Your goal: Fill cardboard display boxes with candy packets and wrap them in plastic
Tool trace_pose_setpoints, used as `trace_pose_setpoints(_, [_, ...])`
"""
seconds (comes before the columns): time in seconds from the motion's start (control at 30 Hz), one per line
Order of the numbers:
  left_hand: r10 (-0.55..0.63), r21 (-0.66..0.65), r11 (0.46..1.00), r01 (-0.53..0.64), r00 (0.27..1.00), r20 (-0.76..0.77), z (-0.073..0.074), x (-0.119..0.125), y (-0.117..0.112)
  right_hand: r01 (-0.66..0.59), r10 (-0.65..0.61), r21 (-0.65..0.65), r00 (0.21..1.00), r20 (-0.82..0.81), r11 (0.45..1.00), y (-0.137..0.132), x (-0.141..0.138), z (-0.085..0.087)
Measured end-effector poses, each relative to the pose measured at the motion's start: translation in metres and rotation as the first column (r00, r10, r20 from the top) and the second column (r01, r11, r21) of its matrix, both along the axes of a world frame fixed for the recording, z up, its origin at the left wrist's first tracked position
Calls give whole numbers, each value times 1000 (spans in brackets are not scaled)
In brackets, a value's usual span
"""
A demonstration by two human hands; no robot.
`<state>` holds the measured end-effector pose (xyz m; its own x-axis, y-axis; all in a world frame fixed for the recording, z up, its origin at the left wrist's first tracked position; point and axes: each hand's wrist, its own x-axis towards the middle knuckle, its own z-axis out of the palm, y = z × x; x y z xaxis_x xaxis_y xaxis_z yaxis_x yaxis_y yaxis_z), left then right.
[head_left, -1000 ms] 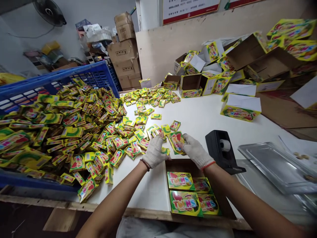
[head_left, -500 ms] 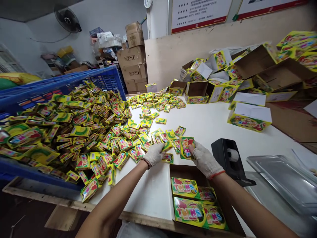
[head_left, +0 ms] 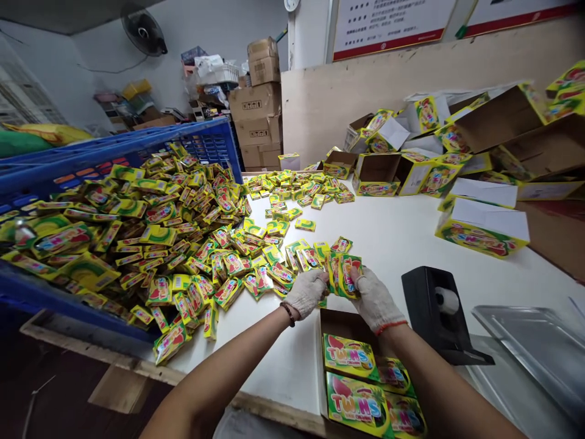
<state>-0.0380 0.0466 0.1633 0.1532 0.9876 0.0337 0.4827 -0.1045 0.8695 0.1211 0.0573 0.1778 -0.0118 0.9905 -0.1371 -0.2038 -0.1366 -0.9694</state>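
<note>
Both my hands wear white knitted gloves and meet over the far end of an open carton [head_left: 321, 366]. My right hand [head_left: 375, 297] is closed on small yellow-green candy boxes [head_left: 346, 274] printed with watermelon and bright letters, held upright side by side. From the left, my left hand [head_left: 307, 292] pinches at the same group; its fingertips are partly hidden, and which box it grips is hard to make out. Inside the carton lie several "TWINS" boxes [head_left: 350, 353] in two columns, partly covered by my right forearm. Loose candy boxes [head_left: 228, 292] spread over the white table [head_left: 269, 347] beside my left hand.
A blue crate [head_left: 219, 143] on the left spills a heap of candy boxes. To the right stand a black tape dispenser [head_left: 434, 311] and a clear plastic lid [head_left: 525, 341]. Printed cartons [head_left: 484, 225] pile up at the back right; brown cartons [head_left: 256, 100] are stacked behind.
My left hand has moved right from the loose pile to my right hand, bringing a candy box against the one held there. The view has shifted slightly.
</note>
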Motion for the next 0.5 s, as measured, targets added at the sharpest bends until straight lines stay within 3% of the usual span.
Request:
trace_pose_setpoints(0.13, [83, 52, 996, -69, 932, -352, -3, -48, 13, -48, 49, 3, 998, -49, 999, 0, 13, 10])
trace_pose_setpoints(0.27, [57, 53, 998, -32, 820, -570, -13, -95, 22, -295, 293, -12, 953, -70, 955, -2, 15, 21])
trace_pose_setpoints(0.37, [-4, 110, 990, 88, 796, -605, -11, -102, 20, -441, 441, -26, 897, -20, 897, 3, 2, 23])
trace_pose_setpoints(0.5, [-72, 233, 940, 248, 815, -575, 12, -89, 14, -533, 531, 19, 845, 64, 846, 22, -29, 24])
